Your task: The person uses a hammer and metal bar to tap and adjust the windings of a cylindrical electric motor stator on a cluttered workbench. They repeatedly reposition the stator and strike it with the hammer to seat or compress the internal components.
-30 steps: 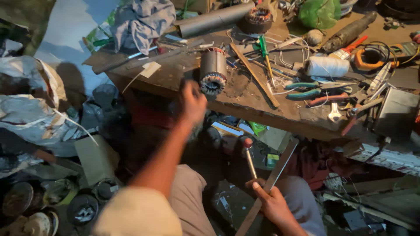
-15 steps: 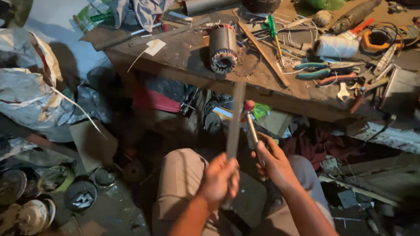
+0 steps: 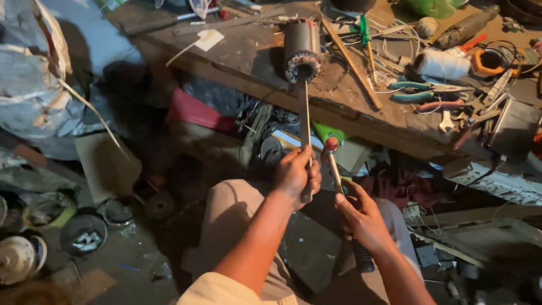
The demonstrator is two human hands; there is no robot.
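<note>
My left hand (image 3: 296, 172) grips a long flat wooden strip (image 3: 305, 116) that reaches up into the bore of a cylindrical motor stator (image 3: 301, 49) with copper windings, lying at the workbench edge (image 3: 361, 121). My right hand (image 3: 361, 214) holds a thin tool with a red tip (image 3: 332, 152), its shaft upright beside the strip. Both hands are in front of my knees, below the bench.
The wooden bench carries pliers (image 3: 420, 87), a white thread spool (image 3: 440, 64), a wooden stick (image 3: 350, 59), a wrench (image 3: 447, 121) and wires. A crumpled sack (image 3: 34, 85) lies at left. Round metal parts (image 3: 84, 231) litter the floor.
My left hand came down from the stator and took the flat strip, then raised it so its top end sits in the stator. My right hand rose with the red-tipped tool.
</note>
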